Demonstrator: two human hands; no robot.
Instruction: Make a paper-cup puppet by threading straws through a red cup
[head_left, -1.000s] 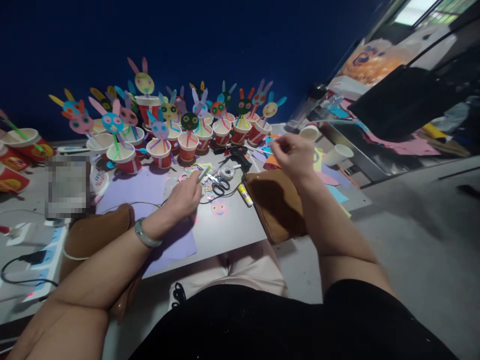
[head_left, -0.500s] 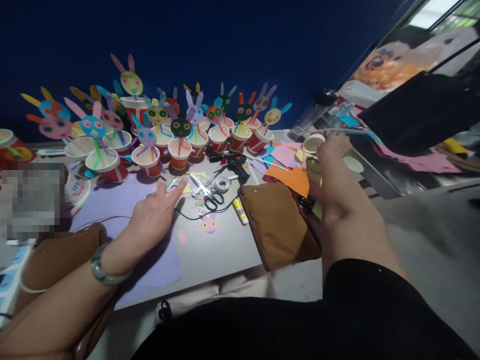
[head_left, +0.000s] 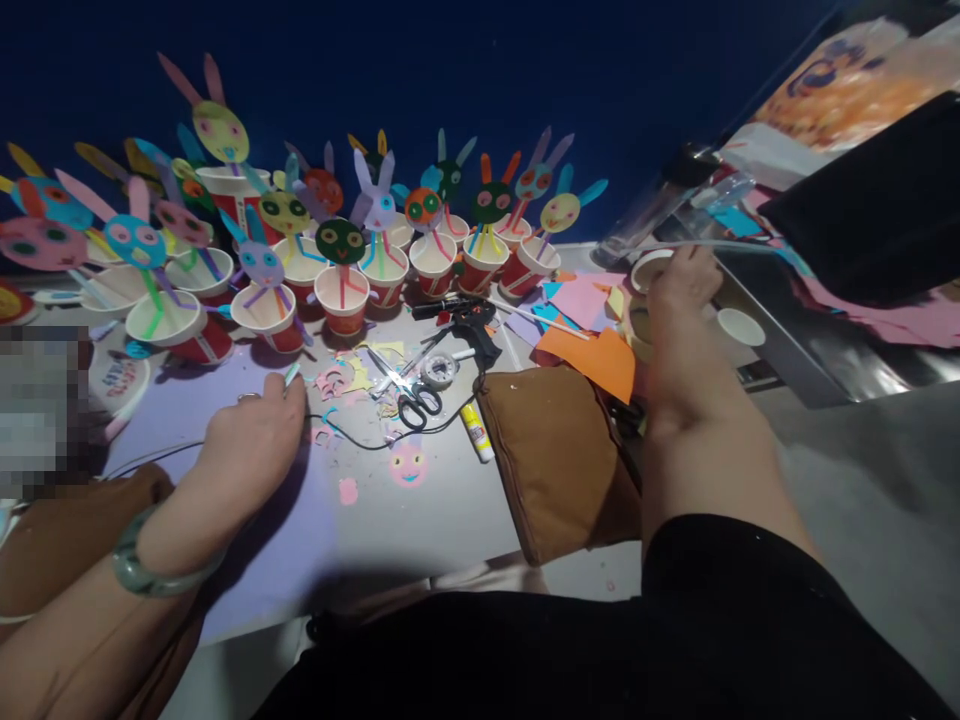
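My left hand [head_left: 255, 435] is closed over the purple sheet [head_left: 180, 400], with a small light-blue strip [head_left: 292, 374] pinched at its fingertips. Further right, my right hand [head_left: 694, 280] reaches to the table's right edge beside a paper cup [head_left: 649, 270]; its fingers are partly hidden. Between the hands lie scissors [head_left: 409, 390], a tape roll [head_left: 440, 370], a black glue gun [head_left: 476, 330] and a yellow glue stick [head_left: 476, 432]. A pink paper face [head_left: 408, 464] rests on the table nearer to me.
Several red-and-white cups [head_left: 341, 300] with paper rabbits stand along the blue wall. A brown pouch [head_left: 559, 460] lies at the table's front edge, near orange paper [head_left: 589, 358]. To the right are a clear bottle [head_left: 660, 205] and a black object [head_left: 862, 200].
My left hand has moved left and back from the scraps, and a light-blue strip now shows at its fingertips. The view has shifted slightly; my right hand stays by the cup.
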